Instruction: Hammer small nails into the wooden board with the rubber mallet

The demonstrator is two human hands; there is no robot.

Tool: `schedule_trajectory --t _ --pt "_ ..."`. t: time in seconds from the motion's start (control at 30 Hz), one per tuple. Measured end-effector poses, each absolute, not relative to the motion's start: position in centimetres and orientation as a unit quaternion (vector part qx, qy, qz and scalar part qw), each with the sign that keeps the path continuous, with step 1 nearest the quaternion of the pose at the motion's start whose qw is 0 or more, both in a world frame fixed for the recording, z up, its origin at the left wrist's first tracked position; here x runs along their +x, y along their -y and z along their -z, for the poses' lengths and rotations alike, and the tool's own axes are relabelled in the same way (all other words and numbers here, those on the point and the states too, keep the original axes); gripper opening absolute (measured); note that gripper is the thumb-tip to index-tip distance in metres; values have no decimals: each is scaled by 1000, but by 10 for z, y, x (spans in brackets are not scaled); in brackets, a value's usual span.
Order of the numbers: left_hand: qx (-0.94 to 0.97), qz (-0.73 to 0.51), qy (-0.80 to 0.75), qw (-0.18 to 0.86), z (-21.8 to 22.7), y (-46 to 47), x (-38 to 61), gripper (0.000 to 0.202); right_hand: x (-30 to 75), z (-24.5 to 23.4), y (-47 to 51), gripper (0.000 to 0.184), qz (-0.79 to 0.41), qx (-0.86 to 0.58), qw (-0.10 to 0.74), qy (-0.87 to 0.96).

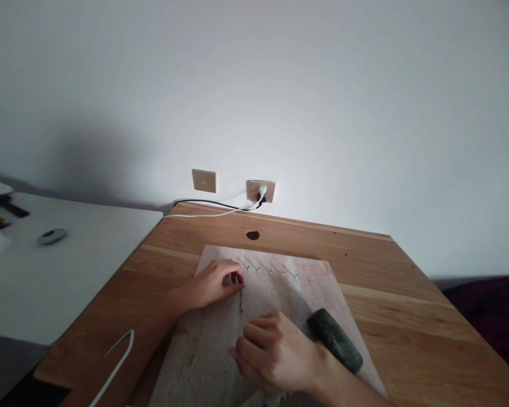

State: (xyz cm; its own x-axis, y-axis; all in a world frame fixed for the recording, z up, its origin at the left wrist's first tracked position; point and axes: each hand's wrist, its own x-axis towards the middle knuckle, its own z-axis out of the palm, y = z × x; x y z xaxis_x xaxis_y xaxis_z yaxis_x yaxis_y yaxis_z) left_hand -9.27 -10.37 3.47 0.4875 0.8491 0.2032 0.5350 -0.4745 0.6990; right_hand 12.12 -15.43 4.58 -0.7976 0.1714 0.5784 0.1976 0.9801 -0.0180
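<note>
My left hand [214, 284] pinches a thin metal nail [242, 301] between thumb and fingertips, over the pale wooden board [190, 345]. Beyond those fingertips, several nails [271, 272] stand in a row across the far part of the board. My right hand [275, 353] is curled closed above the board's near half; whatever its fingers hold, if anything, is hidden. A dark block-shaped head like that of a mallet [335, 340] lies on the board beside my right wrist, and no handle shows. At the bottom edge, a pale object under the right hand is too cut off to name.
The board rests on a wooden table [390, 328] against a white wall. Plugged cables [203, 215] run from a wall socket [261, 191] along the table's back edge. To the left, a white table [97, 249] carries a grey roll [51, 236] and a dark tool [11, 206].
</note>
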Motion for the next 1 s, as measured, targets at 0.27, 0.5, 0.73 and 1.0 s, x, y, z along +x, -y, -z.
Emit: schedule_trajectory --t 0.27,0.5,0.73,1.0 --pt "820 -176 -419 347 -46 103 -103 6 122 -48 155 37 22 -95 299 949" --pt "813 -163 -434 351 -48 107 -101 17 121 -47 156 34 23 -116 272 955" --pt "825 -171 -454 290 -44 105 -109 12 137 -80 135 16 -50 -334 66 939" --pt "832 -207 -418 299 -39 102 -108 13 130 -89 85 27 -13 -456 -43 889"
